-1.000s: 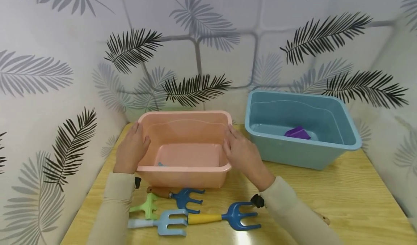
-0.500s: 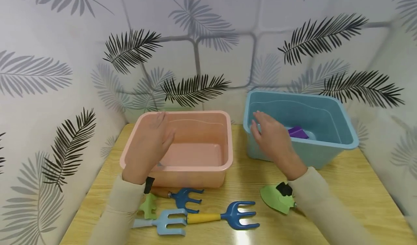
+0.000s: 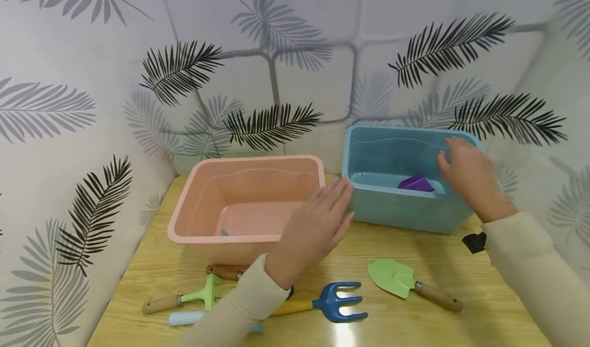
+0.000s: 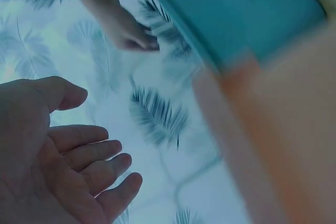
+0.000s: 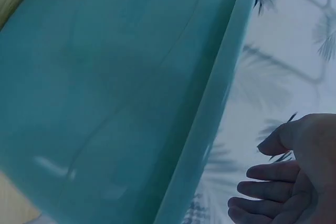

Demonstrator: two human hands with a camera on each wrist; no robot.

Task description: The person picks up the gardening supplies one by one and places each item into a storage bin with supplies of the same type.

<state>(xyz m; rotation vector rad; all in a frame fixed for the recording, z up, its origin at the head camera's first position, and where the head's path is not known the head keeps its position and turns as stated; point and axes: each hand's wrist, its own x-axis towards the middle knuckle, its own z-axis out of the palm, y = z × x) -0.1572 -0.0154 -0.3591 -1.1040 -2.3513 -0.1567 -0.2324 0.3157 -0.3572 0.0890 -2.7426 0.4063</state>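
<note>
A blue tub (image 3: 396,211) stands at the back right of the table, with a purple piece (image 3: 416,183) lying inside it. My left hand (image 3: 315,226) has its fingers extended beside the tub's left end, overlapping the right side of the pink tub (image 3: 258,188). Over the blue tub's right end is my right hand (image 3: 475,178), its fingers loosely bent. In the left wrist view the left palm (image 4: 68,166) shows nothing in it. The right wrist view has the right hand (image 5: 283,177) beside the blue tub's rim (image 5: 210,108), also holding nothing.
A green trowel (image 3: 392,278) and a blue fork (image 3: 331,302) with a yellow handle lie in front. A green rake (image 3: 209,291), a light-blue handle (image 3: 186,318) and a brown handle (image 3: 223,271) lie left, partly under my left arm. A small blue piece (image 3: 224,232) sits inside the pink tub.
Both hands have left the pink tub's ends and moved right to the blue tub's two ends. The green trowel, covered earlier by the right arm, now shows fully. Both tubs stay in place.
</note>
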